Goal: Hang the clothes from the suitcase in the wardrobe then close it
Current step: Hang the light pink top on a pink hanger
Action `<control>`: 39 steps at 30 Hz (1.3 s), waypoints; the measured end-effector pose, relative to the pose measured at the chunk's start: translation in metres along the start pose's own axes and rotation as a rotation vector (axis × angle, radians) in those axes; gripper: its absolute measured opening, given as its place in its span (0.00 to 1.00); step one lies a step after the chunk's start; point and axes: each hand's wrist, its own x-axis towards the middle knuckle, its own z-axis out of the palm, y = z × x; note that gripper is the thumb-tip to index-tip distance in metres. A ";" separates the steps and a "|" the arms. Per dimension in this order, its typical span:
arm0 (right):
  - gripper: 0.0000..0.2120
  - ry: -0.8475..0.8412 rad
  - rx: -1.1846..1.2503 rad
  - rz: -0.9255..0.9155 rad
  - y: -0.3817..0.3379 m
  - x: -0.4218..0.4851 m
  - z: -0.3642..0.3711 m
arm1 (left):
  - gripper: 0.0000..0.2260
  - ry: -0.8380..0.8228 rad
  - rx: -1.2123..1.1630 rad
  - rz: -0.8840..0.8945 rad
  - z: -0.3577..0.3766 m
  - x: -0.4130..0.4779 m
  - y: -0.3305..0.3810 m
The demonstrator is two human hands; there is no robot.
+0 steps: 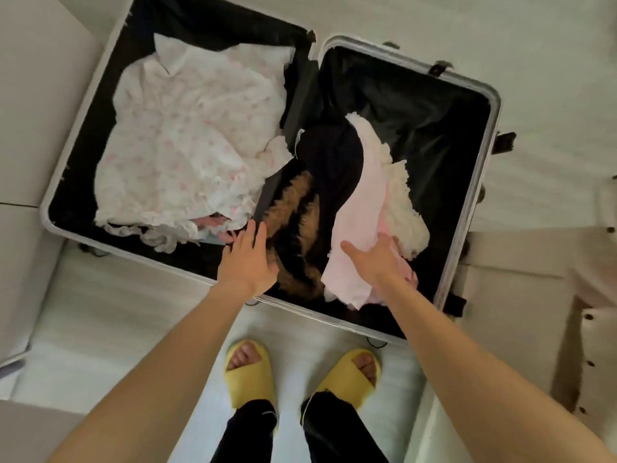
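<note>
Suitcase [417, 105] lies open on the floor, clothes in both halves. Your left grip [245, 259] is released, fingers straight, over the fur-trimmed dark garment [300, 228] near the centre hinge. Your right grip [374, 262] rests on the pale pink garment [360, 208]; its fingers are hidden in cloth, so you cannot tell whether it is closed. Everything looks soft, light and limp, likely to drag its neighbours. Take the pink one at the shoulders, gathering a full fold.

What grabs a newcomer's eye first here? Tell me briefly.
The open suitcase lies on the floor, a white floral garment heaped in its left half. Both hands reach into the right half: the left hand at a fur-trimmed dark garment, the right hand on pale pink cloth.
</note>
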 end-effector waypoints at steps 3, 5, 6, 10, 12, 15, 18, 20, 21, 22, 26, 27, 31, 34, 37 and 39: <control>0.27 0.084 -0.010 0.030 0.014 0.022 0.026 | 0.43 0.005 -0.035 0.007 0.030 0.010 -0.006; 0.18 0.155 -0.096 0.020 0.016 0.011 0.030 | 0.43 -0.037 -0.019 0.012 0.030 0.007 -0.010; 0.17 0.191 -0.111 0.001 0.016 0.000 0.027 | 0.41 -0.076 -0.012 0.011 0.027 0.003 -0.013; 0.10 0.308 0.002 -0.068 0.003 -0.040 -0.012 | 0.36 -0.217 -0.009 -0.030 -0.017 -0.027 -0.006; 0.07 0.349 0.065 -0.131 -0.026 -0.076 -0.057 | 0.34 -0.201 -0.046 -0.007 -0.062 -0.061 0.012; 0.06 0.417 0.117 -0.245 -0.080 -0.143 -0.126 | 0.32 -0.136 -0.075 0.061 -0.140 -0.116 0.043; 0.07 0.443 0.199 -0.325 -0.127 -0.221 -0.184 | 0.32 -0.065 -0.143 0.114 -0.223 -0.177 0.072; 0.07 0.449 0.240 -0.411 -0.156 -0.287 -0.223 | 0.31 -0.003 -0.194 0.163 -0.281 -0.224 0.089; 0.07 0.442 0.259 -0.452 -0.167 -0.318 -0.241 | 0.31 0.028 -0.212 0.187 -0.306 -0.247 0.097; 0.07 0.433 0.286 -0.500 -0.178 -0.350 -0.259 | 0.32 0.063 -0.226 0.210 -0.333 -0.270 0.103; 0.10 0.360 0.444 -0.699 -0.204 -0.480 -0.332 | 0.35 0.185 -0.291 0.300 -0.423 -0.365 0.120; 0.10 0.329 0.469 -0.741 -0.207 -0.509 -0.346 | 0.36 0.208 -0.306 0.324 -0.439 -0.383 0.122; 0.11 0.126 0.498 -0.860 -0.204 -0.605 -0.393 | 0.44 0.292 -0.368 0.384 -0.481 -0.457 0.130; 0.07 -0.068 0.467 -0.941 -0.190 -0.656 -0.414 | 0.50 0.454 -0.478 0.437 -0.494 -0.518 0.133; 0.14 -0.263 0.396 -0.994 -0.172 -0.696 -0.421 | 0.41 0.657 -0.591 0.512 -0.487 -0.587 0.133; 0.15 -0.300 0.345 -0.999 -0.165 -0.705 -0.419 | 0.33 0.677 -0.583 0.547 -0.478 -0.609 0.133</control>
